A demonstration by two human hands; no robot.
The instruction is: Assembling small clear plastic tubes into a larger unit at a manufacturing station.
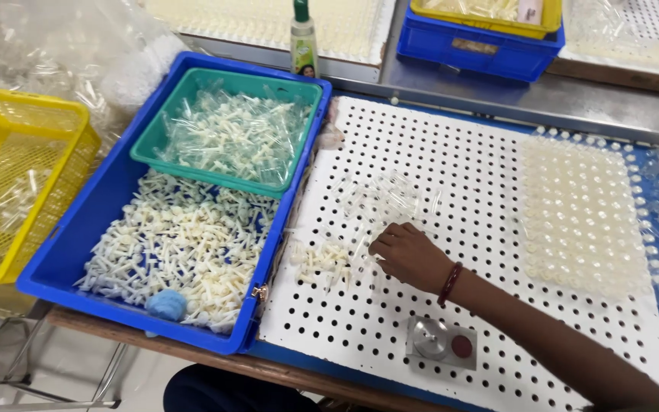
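Metal block (442, 342): nearest me, lying flat on the white perforated board (451, 191).
Right hand (409, 255): I see fingers curled together onto loose parts, probably pinching one; unclear.
Left hand: out of view.
Parts pile (326, 259): cream plastic stems, beside the hand for easy reach.
Blue crate (78, 252): bulk stock, left of board.
Green tray (230, 130): holds bagged stems.

Right hand (409, 255) outstretched (fingers curled)

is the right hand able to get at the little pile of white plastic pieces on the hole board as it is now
Probably yes: the right hand rests on the perforated board with its fingers already at the white pieces, and nothing lies between them.
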